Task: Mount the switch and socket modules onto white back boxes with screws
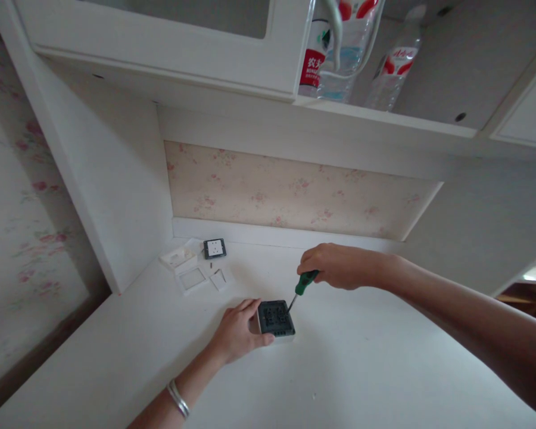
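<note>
A square dark switch module [276, 320] in a white frame lies back-side up on the white desk [348, 369]. My left hand [236, 330] grips its left side, thumb along the front edge. My right hand [337, 266] is closed round a green-handled screwdriver [302, 287], whose tip touches the module's upper right corner.
At the back left of the desk lie a second socket module [215, 248], white cover plates and frames [191, 271] and small loose parts. Water bottles [339, 50] stand on the shelf overhead. A white side panel [116, 179] walls the left.
</note>
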The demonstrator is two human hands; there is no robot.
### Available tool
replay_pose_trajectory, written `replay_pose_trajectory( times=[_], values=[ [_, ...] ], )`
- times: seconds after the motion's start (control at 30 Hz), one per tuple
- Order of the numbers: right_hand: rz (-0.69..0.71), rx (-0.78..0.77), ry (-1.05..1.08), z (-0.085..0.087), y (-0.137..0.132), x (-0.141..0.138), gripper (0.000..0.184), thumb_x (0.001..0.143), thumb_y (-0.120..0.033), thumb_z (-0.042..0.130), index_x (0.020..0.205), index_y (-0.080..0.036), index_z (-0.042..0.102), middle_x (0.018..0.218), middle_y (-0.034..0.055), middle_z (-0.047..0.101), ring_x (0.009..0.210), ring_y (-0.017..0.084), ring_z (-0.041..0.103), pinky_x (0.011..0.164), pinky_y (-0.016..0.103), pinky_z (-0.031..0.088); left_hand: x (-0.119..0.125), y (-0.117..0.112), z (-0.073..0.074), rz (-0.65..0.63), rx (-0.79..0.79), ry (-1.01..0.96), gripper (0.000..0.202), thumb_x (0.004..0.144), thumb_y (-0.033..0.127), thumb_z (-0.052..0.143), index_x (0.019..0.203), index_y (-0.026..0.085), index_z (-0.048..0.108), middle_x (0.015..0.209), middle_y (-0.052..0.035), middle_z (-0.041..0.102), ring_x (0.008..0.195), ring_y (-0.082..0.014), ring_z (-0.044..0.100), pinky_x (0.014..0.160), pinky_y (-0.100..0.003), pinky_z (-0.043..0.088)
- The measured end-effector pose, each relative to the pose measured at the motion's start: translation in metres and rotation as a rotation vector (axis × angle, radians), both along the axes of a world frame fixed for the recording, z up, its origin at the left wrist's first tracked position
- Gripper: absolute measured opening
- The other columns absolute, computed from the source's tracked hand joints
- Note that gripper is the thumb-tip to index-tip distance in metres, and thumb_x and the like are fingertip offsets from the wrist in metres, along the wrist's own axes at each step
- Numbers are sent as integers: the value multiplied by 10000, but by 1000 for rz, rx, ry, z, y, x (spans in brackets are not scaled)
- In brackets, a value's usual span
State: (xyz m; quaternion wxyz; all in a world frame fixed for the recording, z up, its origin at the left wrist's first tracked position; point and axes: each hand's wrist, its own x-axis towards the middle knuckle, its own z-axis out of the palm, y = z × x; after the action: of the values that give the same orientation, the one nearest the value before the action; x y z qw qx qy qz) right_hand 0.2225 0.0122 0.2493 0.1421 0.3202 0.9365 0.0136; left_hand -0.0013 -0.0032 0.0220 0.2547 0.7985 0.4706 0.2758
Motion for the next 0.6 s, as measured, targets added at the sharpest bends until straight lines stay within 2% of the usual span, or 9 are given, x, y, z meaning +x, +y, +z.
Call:
replay_pose_trajectory(
  times=[0.2, 0.33, 0.5, 0.6],
  values=[
    [-20, -15, 15, 1, 5, -6, 113, 808, -190, 593, 897, -213, 657, 858, 42, 662, 836, 188, 593, 694, 265, 363, 0, 1, -2, 5, -5, 14, 822, 634, 587, 664, 1329, 197, 460, 1338, -78, 496, 1163, -277, 492, 989, -337, 371],
    [-68, 19, -53, 5, 2, -12, 97, 807, -265, 608, 859, -208, 668, 803, 48, 667, 801, 203, 598, 645, 273, 353, 0, 0, -1, 11, -23, 13, 832, 631, 595, 659, 1335, 202, 452, 1349, -78, 484, 1172, -281, 485, 1003, -346, 352],
    [-112, 39, -103, 9, -3, -19, 158, 811, -335, 599, 864, -210, 680, 787, 61, 673, 818, 229, 607, 628, 283, 356, 1, 0, 2, 21, -38, 3, 806, 620, 558, 673, 1325, 225, 466, 1337, -81, 497, 1172, -292, 487, 1011, -367, 343],
    [-130, 52, -80, 4, -4, -22, 224, 828, -379, 568, 930, -207, 669, 858, 84, 675, 846, 240, 612, 632, 287, 369, 2, 0, 1, 20, -26, 10, 812, 616, 560, 676, 1324, 221, 467, 1338, -81, 497, 1188, -289, 476, 1015, -361, 341]
  ],
)
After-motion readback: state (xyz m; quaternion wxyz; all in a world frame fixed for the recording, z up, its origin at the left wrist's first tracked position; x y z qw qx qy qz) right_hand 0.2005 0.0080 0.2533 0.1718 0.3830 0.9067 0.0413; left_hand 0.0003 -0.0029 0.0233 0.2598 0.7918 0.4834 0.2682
